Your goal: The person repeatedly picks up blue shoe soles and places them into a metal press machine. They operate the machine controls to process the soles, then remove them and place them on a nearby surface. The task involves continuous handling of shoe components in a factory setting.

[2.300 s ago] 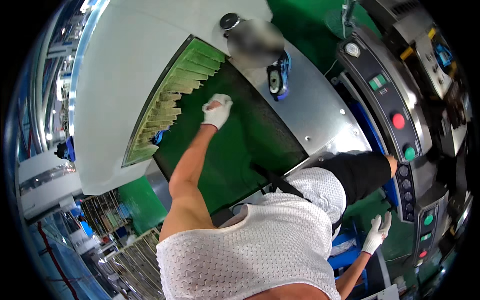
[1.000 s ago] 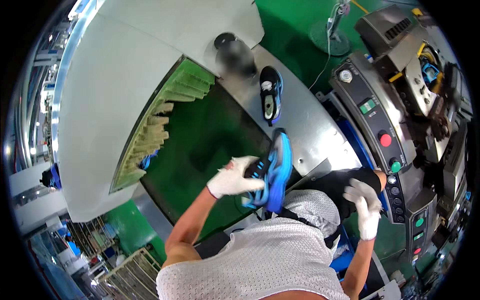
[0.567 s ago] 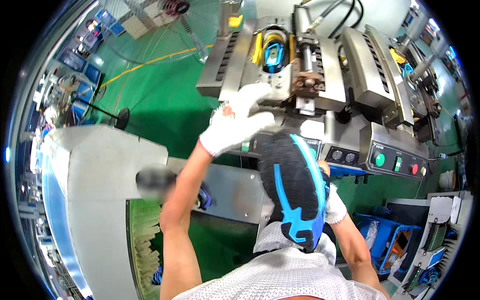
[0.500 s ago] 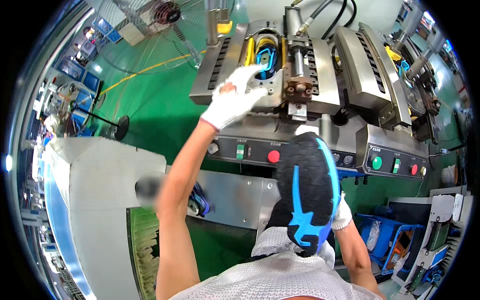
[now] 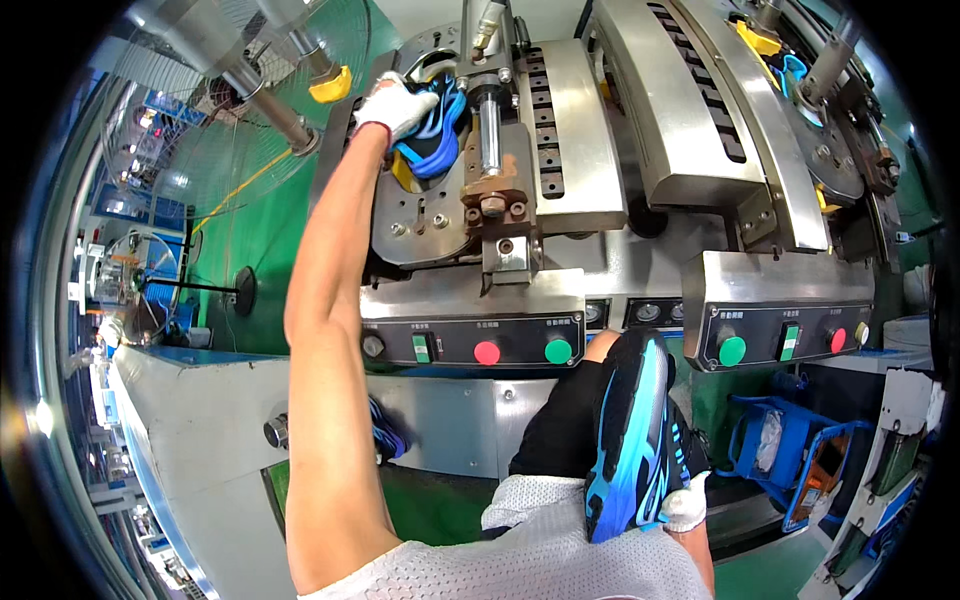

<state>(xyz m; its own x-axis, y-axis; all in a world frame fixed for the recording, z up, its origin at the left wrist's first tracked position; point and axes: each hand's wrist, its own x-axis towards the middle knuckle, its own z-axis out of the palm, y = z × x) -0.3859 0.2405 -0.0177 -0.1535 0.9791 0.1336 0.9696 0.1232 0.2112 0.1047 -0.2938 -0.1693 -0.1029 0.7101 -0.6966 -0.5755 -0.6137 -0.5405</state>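
My left hand (image 5: 397,108), in a white knitted glove, reaches to the far left and is closed on a black and blue shoe (image 5: 437,135). That shoe sits tilted in the opening of a metal press plate (image 5: 420,225); its lower part is hidden. Close to my body, my right hand (image 5: 686,503), also gloved, grips one end of another black shoe (image 5: 632,440) with a bright blue sole edge. This shoe stands on end with its side showing. The fingers of the right hand are partly hidden behind it.
A cylinder (image 5: 490,130) and steel housing (image 5: 580,150) stand right of the left hand. The control panel (image 5: 470,342) has red and green buttons. A second press (image 5: 690,120) stands to the right. A blue cart (image 5: 780,445) and a floor fan (image 5: 243,290) flank the area.
My left hand has gone from spread fingers beside the press opening to a hold on the shoe there, which now sits tilted. The right-hand shoe has turned from showing its tread to its side.
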